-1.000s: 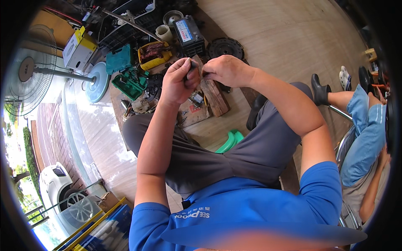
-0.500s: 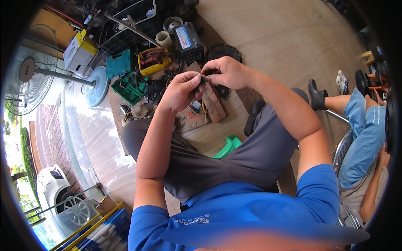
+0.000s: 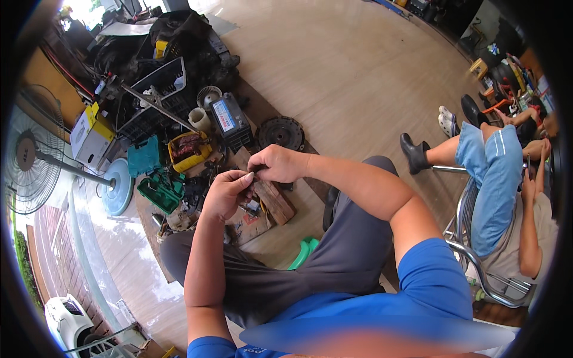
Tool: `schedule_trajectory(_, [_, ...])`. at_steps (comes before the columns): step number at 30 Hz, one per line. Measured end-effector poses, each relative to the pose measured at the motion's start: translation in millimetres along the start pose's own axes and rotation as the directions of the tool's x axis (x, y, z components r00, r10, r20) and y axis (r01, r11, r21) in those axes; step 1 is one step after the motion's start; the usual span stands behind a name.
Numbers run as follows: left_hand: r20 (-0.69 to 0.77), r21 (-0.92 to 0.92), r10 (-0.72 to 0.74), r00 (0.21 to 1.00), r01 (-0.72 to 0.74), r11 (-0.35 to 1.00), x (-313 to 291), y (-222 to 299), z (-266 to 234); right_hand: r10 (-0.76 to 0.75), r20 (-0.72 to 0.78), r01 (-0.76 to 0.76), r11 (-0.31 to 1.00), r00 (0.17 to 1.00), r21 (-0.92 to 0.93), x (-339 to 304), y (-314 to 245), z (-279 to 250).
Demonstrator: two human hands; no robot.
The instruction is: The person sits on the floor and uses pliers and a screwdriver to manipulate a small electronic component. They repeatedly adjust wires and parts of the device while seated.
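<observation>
Above the cluttered board in front of my knees, my left hand and my right hand meet fingertip to fingertip. Both are closed in a pinch around something small and dark, mostly hidden by the fingers and too small to name. Just below them lies a wooden block, partly covered by my hands. Small metal parts are scattered beside the block. A green open tool case lies to the left of my left hand.
Behind my hands stand a car battery, a yellow container and a round dark disc. A fan is at the left. On the right, a person sits on a metal chair. Something green lies between my legs.
My view has tilted up and turned right, so the surroundings sit lower and further left. My hands stay together in the same pinch, with slight finger movement.
</observation>
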State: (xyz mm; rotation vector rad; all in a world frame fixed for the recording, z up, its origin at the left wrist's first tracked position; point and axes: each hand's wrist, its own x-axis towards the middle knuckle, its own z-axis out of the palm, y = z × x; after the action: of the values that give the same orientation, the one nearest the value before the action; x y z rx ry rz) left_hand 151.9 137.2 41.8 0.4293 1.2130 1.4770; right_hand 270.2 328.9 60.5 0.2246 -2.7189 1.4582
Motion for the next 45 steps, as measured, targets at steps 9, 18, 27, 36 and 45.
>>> schedule_trajectory(9, [-0.217,0.164,0.256,0.942,-0.223,0.961,4.1,-9.1,10.1,0.104,-0.122,-0.121,0.983,0.987,-0.136,7.0,2.3,8.3])
schedule_trajectory(18, [-0.188,0.065,0.16,0.969,-0.15,0.987,8.3,-21.2,11.1,0.195,-0.118,-0.198,0.98,0.974,-0.016,10.8,-0.9,10.0])
schedule_trajectory(27, [-0.159,0.309,0.251,0.955,-0.193,0.931,18.0,-35.6,3.0,0.142,-0.121,-0.137,0.989,0.982,0.051,13.5,24.5,22.0])
schedule_trajectory(36, [-0.151,0.624,0.367,0.918,-0.199,0.755,22.3,-35.4,2.7,0.263,0.018,-0.263,0.956,0.965,0.129,12.5,17.4,10.4])
schedule_trajectory(45, [-0.062,0.768,0.243,0.968,-0.109,0.631,13.5,-15.8,19.3,0.267,0.106,-0.28,0.951,0.958,0.132,5.9,9.7,-10.7])
